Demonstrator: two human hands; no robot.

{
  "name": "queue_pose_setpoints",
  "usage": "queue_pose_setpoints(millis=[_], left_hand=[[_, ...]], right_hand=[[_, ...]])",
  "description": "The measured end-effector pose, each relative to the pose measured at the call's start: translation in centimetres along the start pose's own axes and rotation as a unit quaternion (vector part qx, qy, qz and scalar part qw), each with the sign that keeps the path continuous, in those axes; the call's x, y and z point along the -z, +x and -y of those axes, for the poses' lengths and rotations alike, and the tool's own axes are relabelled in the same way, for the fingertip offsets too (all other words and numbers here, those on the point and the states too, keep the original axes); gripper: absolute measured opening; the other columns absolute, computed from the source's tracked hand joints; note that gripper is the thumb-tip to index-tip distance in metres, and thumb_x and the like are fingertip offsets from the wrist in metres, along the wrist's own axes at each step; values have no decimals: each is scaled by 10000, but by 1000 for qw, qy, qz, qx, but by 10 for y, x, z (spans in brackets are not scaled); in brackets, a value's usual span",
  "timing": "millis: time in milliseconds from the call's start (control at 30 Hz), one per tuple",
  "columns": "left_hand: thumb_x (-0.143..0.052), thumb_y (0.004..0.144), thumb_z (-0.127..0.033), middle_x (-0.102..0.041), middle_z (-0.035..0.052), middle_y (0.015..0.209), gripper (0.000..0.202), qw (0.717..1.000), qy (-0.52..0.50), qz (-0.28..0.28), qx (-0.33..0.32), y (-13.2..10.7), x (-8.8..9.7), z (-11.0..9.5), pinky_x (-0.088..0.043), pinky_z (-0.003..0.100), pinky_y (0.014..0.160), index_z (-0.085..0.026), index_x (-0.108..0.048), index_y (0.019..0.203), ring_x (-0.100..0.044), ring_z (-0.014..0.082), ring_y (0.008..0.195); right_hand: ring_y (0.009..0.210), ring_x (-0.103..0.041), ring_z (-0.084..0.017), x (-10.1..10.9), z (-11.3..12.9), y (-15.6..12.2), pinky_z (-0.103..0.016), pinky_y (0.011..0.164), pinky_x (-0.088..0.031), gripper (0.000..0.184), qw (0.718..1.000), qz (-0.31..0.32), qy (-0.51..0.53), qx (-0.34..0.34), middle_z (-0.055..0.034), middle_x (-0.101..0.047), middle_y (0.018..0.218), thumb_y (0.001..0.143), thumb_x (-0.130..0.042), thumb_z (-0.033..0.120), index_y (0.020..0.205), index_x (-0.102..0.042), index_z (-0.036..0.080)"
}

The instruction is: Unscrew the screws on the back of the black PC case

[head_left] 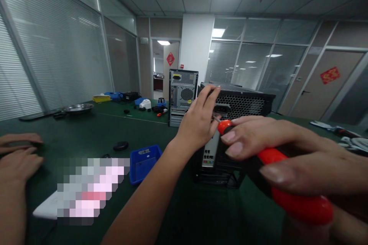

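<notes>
On the green table (pixel 86 130) the black computer case (pixel 238 103) sits before me, my left hand (pixel 198 120) braced on its near top edge, fingers curled, my right hand (pixel 287 149) closed around the red-and-black screwdriver (pixel 299 203) aimed at its rear panel, a blue tray (pixel 143 162) left of it.

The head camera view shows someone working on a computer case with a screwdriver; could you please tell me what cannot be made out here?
- Screwdriver tip: hidden behind the left hand, so its contact with the computer case cannot be seen.
- Right hand: cut off by the right edge.
- Patch on the table: pixelated, contents unreadable.
- Another person's hands: cut off by the left edge.
- Items at the far table end: too small to identify.
</notes>
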State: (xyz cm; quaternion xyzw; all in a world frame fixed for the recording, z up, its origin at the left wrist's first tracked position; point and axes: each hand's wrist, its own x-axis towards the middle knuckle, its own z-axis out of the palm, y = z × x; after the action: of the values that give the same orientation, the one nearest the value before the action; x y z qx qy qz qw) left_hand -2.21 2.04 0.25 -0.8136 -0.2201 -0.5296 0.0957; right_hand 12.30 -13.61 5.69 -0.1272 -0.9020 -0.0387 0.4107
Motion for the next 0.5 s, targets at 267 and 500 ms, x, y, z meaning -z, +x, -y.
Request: queue_pose_setpoints(millis=[267, 500], left_hand=[[-558, 946, -127, -316, 155, 1623, 660, 1000, -6, 7, 6, 0, 2, -6, -398, 494, 1239, -188, -291, 1546, -394, 295, 1484], [-565, 907, -89, -306, 138, 1627, 715, 1000, 5, 8, 4, -1, 2, -5, -375, 488, 1258, -203, -270, 1548, -360, 293, 1506]], right_hand=[[943, -567, -115, -15, -15, -11, -293, 860, -529, 335, 989, -118, 84, -5, -41, -530, 882, 753, -838, 140, 777, -513, 63], [853, -522, -104, -29, -10, -18, -335, 874, -518, 84, 975, -203, 83, -46, -46, -411, 765, 802, -596, 30, 845, -567, 95]])
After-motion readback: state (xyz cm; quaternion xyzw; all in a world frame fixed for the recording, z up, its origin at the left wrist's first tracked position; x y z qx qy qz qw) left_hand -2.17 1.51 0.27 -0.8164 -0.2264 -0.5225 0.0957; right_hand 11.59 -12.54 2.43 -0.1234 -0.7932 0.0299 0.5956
